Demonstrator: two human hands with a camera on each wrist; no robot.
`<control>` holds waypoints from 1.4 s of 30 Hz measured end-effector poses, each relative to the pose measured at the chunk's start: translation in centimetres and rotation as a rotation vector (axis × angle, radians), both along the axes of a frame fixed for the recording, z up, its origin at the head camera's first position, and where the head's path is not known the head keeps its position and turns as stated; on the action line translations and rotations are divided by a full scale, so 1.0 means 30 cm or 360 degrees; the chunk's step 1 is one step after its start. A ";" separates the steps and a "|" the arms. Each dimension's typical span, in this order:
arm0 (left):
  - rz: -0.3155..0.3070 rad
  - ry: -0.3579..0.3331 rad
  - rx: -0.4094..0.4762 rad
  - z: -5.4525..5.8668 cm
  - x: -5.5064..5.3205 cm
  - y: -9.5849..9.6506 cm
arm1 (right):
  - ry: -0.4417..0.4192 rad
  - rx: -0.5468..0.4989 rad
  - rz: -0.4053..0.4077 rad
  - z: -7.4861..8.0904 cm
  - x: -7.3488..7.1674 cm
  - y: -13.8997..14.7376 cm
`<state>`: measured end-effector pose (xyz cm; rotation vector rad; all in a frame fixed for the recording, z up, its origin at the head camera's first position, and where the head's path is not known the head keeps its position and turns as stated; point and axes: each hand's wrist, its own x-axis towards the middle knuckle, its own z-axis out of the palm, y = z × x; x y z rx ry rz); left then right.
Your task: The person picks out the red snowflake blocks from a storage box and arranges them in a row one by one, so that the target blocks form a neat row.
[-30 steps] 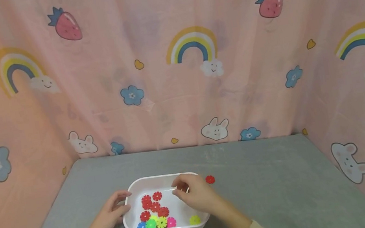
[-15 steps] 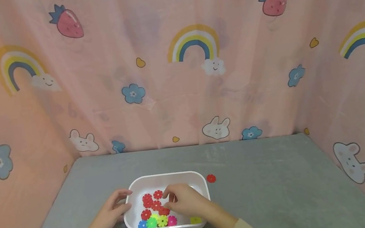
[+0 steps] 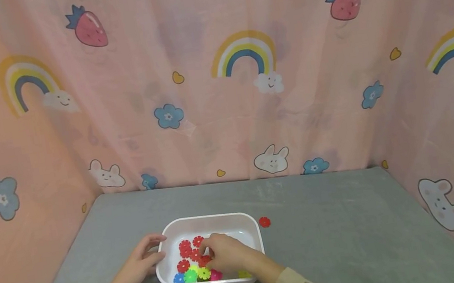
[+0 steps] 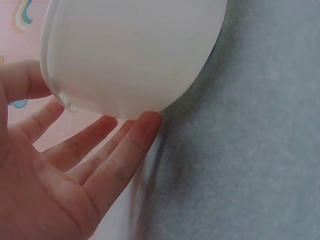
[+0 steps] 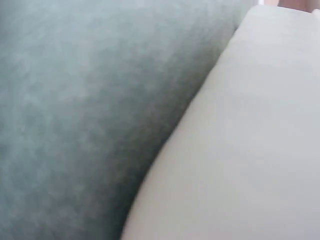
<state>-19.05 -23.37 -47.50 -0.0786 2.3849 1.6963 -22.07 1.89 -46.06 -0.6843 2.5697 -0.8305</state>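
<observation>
A white plastic tray (image 3: 251, 236) holds several flower-shaped plastic discs. Red discs (image 3: 185, 252) lie in its left half. Nearer the front wall are a blue disc (image 3: 179, 278), a green disc (image 3: 190, 276), a yellow disc (image 3: 204, 274) and a pink disc (image 3: 215, 275). My left hand (image 3: 139, 262) touches the tray's left end; in the left wrist view, extended fingers (image 4: 145, 125) rest against its outer wall. Inside the tray, my right hand (image 3: 229, 254) has bent fingers down among the red discs. Whether they pinch one is hidden. The right wrist view catches mostly sleeve (image 5: 240, 140).
One red disc (image 3: 264, 222) lies on the grey table (image 3: 335, 233), just right of the tray. Another yellow disc (image 3: 244, 274) sits in the tray's front right corner, partly behind my right forearm. A pink patterned curtain (image 3: 207, 129) surrounds the table's back and sides.
My right hand has moved left and down inside the tray, from its right side to the red discs. My left hand stays at the left end.
</observation>
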 end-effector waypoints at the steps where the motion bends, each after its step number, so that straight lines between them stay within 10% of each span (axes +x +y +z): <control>1: 0.0000 0.0002 0.0000 0.001 0.000 0.000 | 0.0005 0.0013 -0.0001 -0.004 -0.002 -0.001; 27: 0.0016 0.0011 0.0006 -0.012 -0.005 -0.003 | -0.0018 -0.0030 -0.0089 -0.039 -0.014 -0.005; 42: 0.0013 0.0012 -0.0018 -0.012 0.000 0.000 | -0.0005 -0.0334 -0.0194 -0.029 -0.013 0.020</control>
